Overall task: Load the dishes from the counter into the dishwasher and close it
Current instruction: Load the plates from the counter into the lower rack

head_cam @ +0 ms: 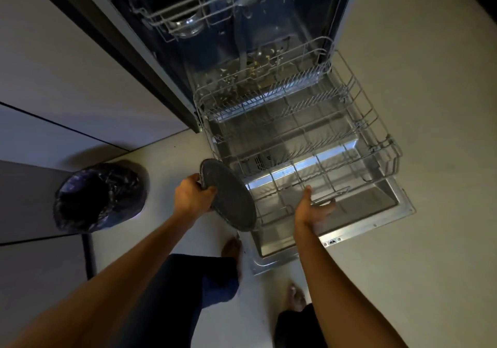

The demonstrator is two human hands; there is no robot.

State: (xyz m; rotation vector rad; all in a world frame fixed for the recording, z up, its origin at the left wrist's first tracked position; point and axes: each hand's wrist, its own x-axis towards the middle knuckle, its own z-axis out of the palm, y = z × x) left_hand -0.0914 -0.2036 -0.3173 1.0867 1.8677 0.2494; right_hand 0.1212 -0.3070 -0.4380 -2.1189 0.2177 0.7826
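The dishwasher stands open with its door (pixel 384 210) folded down flat. Its lower rack (pixel 376 143) is pulled out over the door and holds no dishes. My left hand (pixel 192 195) grips a dark grey speckled plate (pixel 228 195) by its rim, tilted on edge beside the rack's left front corner. My right hand (pixel 313 207) holds the rack's front rail, fingers curled under the wire. The upper rack (pixel 185 11) sits inside the machine with a dark bowl and glassware in it.
A bin lined with a dark plastic bag (pixel 99 195) stands on the floor to the left. White cabinet fronts (pixel 67 78) run along the left. My bare feet (pixel 234 250) are close to the door's front edge. Pale floor lies to the right of the door.
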